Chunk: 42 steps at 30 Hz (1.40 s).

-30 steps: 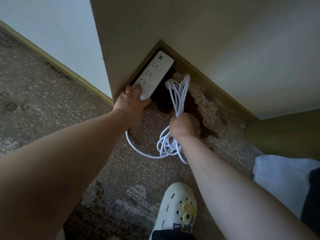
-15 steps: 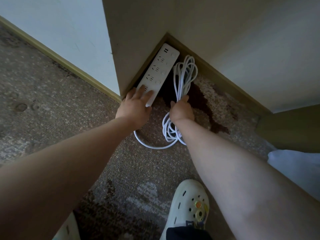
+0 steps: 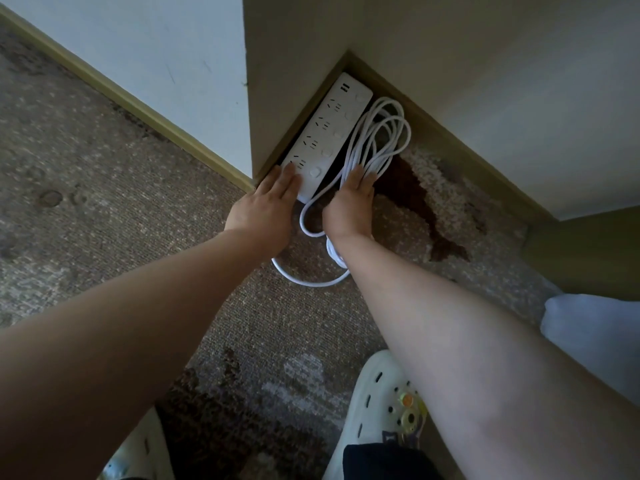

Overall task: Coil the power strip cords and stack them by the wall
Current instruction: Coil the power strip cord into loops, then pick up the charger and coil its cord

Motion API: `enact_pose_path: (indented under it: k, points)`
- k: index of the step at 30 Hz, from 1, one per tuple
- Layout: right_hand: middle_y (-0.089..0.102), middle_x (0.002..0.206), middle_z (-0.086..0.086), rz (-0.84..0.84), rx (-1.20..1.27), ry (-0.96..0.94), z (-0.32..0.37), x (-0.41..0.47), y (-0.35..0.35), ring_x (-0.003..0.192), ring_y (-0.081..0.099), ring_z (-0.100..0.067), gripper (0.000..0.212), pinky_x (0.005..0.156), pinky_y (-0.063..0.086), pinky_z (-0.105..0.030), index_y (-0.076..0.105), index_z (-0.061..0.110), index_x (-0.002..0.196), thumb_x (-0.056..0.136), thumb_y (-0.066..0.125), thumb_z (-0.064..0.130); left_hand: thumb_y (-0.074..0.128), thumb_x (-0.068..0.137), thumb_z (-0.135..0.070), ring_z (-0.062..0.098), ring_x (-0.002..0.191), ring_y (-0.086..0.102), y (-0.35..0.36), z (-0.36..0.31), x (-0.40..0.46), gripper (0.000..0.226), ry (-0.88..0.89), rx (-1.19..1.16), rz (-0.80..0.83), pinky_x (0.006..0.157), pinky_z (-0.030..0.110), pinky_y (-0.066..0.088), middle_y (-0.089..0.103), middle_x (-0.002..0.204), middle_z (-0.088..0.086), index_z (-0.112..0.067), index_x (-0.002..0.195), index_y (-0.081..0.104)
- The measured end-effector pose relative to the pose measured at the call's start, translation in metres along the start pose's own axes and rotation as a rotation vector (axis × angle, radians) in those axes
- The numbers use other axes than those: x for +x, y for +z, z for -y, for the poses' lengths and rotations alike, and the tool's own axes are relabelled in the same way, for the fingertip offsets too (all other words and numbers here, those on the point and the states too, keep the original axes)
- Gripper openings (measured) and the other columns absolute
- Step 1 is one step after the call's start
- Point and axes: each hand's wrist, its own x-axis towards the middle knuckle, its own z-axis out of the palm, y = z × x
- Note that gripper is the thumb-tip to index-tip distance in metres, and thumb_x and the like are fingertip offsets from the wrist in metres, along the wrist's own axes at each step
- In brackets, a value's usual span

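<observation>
A white power strip (image 3: pixel 329 133) lies on the carpet in the corner, its long side along the wall's baseboard (image 3: pixel 304 112). Its white cord (image 3: pixel 377 140) is coiled in long loops just right of it, reaching toward the far baseboard. My left hand (image 3: pixel 266 209) lies flat with straight fingers, the fingertips on the strip's near end. My right hand (image 3: pixel 351 206) presses flat on the near part of the coil. A loose loop of cord (image 3: pixel 311 277) trails out on the carpet under my right wrist.
Patterned brown carpet (image 3: pixel 138 209) covers the floor. Walls close the corner on two sides, and a wall edge (image 3: pixel 247 98) juts out at left. My white clogs (image 3: pixel 381 403) stand near the bottom. White cloth (image 3: pixel 595 334) lies at right.
The strip and coil have slid deeper into the corner. My right hand let go of the gathered cord and now lies flat on it. My left fingers have straightened on the strip.
</observation>
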Motion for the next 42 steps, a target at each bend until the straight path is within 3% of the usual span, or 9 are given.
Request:
enact_pose_path:
  k: [5,9,14,22,29,33,35,37,42]
  points:
    - [-0.012,0.163,-0.024,0.104,-0.097,-0.026,-0.005,0.008,-0.007,0.151,-0.001,-0.039,0.061,0.122,0.009,-0.039,-0.001,0.004,0.158,0.107,0.031,0.015,0.038,0.089,-0.004,0.012,0.147,-0.012,-0.003,-0.002,-0.002,0.078,-0.002,-0.058,0.01,0.117,0.035,0.017,-0.016,0.16,-0.01,-0.023,0.154,-0.001]
    - [0.008,0.164,-0.021,0.132,-0.102,-0.011,-0.002,0.008,-0.04,0.145,0.028,-0.037,0.056,0.114,0.033,-0.046,0.016,0.007,0.157,0.108,0.027,0.032,0.038,0.089,-0.002,0.013,0.148,-0.006,-0.015,-0.007,-0.017,0.073,-0.018,-0.093,0.007,0.117,0.037,0.015,-0.004,0.162,-0.005,-0.019,0.154,0.009]
    - [0.032,0.153,-0.021,0.047,-0.133,-0.001,0.013,-0.037,-0.069,0.131,0.044,-0.041,0.046,0.102,0.041,-0.045,0.04,0.006,0.145,0.105,0.034,0.029,0.043,0.094,-0.01,0.016,0.149,0.007,-0.039,-0.006,-0.064,0.066,-0.024,-0.127,-0.026,0.117,0.041,0.025,0.01,0.162,-0.003,-0.021,0.154,0.017]
    - [0.059,0.121,-0.006,0.124,-0.055,-0.46,0.11,-0.179,-0.097,0.103,0.058,-0.029,0.031,0.077,0.04,-0.032,0.069,0.017,0.108,0.098,0.04,0.013,0.045,0.091,-0.007,0.022,0.137,0.035,-0.109,0.044,-0.225,0.058,-0.246,-0.152,-0.033,0.107,0.036,0.036,0.037,0.151,0.002,-0.019,0.146,0.036]
    - [0.057,0.125,-0.008,0.333,0.035,-0.926,0.243,-0.346,-0.107,0.108,0.056,-0.029,0.03,0.09,0.048,-0.039,0.064,0.018,0.12,0.097,0.046,0.015,0.045,0.088,-0.004,0.027,0.125,0.05,-0.165,0.139,-0.446,0.055,-0.645,-0.139,-0.114,0.098,0.038,0.043,0.051,0.14,0.005,-0.023,0.139,0.047]
    - [0.05,0.137,-0.001,0.422,-0.109,-1.079,0.291,-0.406,-0.063,0.114,0.055,-0.026,0.037,0.079,0.046,-0.036,0.054,0.027,0.133,0.097,0.046,0.023,0.043,0.086,-0.002,0.028,0.12,0.054,-0.139,0.2,-0.53,0.056,-0.866,-0.258,-0.176,0.095,0.036,0.045,0.054,0.136,0.008,-0.021,0.138,0.049]
    - [0.047,0.143,-0.003,0.515,-0.213,-1.12,0.306,-0.426,-0.015,0.123,0.052,-0.028,0.04,0.086,0.046,-0.038,0.051,0.025,0.138,0.098,0.047,0.023,0.041,0.087,-0.002,0.03,0.12,0.054,-0.106,0.229,-0.554,0.055,-0.928,-0.312,-0.146,0.094,0.039,0.046,0.053,0.137,0.009,-0.021,0.138,0.049]
    - [0.039,0.151,-0.005,0.627,-0.356,-1.132,0.315,-0.444,0.042,0.13,0.047,-0.029,0.044,0.096,0.047,-0.042,0.046,0.023,0.143,0.1,0.046,0.025,0.042,0.085,-0.002,0.032,0.12,0.053,-0.069,0.255,-0.567,0.055,-0.969,-0.368,-0.126,0.094,0.043,0.048,0.053,0.136,0.009,-0.02,0.137,0.049]
    - [0.042,0.146,-0.005,0.75,-0.589,-1.156,0.311,-0.468,0.165,0.127,0.044,-0.029,0.043,0.083,0.047,-0.042,0.04,0.022,0.146,0.103,0.043,0.023,0.041,0.087,0.001,0.031,0.122,0.047,0.003,0.307,-0.564,0.057,-0.975,-0.377,-0.04,0.091,0.045,0.048,0.05,0.135,0.007,-0.022,0.139,0.046]
